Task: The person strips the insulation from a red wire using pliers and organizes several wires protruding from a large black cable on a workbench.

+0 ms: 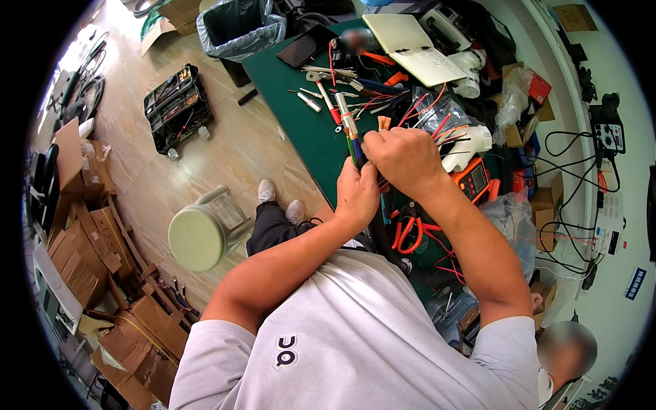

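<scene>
Both my hands are closed close together above the green workbench (290, 92). My left hand (359, 195) is wrapped round a cable, with blue and green insulated wires (355, 147) rising out of it. A silver metal terminal (345, 113) tops these wires. Just right of it, my right hand (408, 157) is clenched in a fist, and bare copper strands (384, 123) stick up above its knuckles. What its fingers wrap round is mostly hidden. Past the hands lie a loose metal sleeve (309, 102) and a red-handled tool (328, 101).
Right of my hands are an orange multimeter (473, 180) and red-handled pliers (408, 236). An open notebook (417, 48) and a phone (307, 46) lie at the far end. A round stool (196, 239) and a black toolbox (179, 108) stand left; another person (566, 352) is lower right.
</scene>
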A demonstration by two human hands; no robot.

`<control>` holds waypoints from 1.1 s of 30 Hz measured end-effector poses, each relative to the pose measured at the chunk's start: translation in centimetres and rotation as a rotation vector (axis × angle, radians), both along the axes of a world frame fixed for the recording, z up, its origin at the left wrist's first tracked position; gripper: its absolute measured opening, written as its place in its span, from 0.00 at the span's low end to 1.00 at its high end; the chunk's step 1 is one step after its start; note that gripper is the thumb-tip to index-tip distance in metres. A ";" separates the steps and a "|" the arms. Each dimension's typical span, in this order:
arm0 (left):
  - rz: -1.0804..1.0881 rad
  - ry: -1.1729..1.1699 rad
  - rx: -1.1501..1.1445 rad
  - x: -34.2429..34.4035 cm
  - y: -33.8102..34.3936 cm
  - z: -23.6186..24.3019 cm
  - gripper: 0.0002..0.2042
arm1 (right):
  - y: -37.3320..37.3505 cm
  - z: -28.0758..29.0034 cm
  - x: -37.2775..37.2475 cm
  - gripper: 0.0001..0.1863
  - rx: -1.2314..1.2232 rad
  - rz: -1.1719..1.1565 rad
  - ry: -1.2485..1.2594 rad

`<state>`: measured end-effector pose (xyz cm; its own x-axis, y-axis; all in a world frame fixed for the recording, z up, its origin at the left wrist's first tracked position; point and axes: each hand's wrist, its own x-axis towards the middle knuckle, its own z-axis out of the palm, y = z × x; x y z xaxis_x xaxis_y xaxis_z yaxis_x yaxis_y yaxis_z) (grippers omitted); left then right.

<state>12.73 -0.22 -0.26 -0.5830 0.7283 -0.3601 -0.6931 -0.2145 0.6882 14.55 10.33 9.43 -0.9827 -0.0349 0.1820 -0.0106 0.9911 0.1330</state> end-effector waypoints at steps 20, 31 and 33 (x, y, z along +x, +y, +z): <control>-0.001 0.093 -0.032 0.2 0.0 -0.4 0.08 | 0.4 -0.3 -0.2 0.06 -0.010 0.009 0.040; 0.022 0.058 0.002 0.3 0.0 0.4 0.06 | -0.3 0.2 -0.9 0.12 0.055 -0.037 0.104; 0.031 0.034 0.030 0.3 -0.1 0.7 0.06 | -0.3 0.3 -0.8 0.10 0.061 -0.041 0.082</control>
<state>13.04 -0.33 0.47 -0.6171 0.7199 -0.3177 -0.6621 -0.2568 0.7041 13.74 10.02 9.73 -0.9654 -0.0082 0.2606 0.0435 0.9804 0.1921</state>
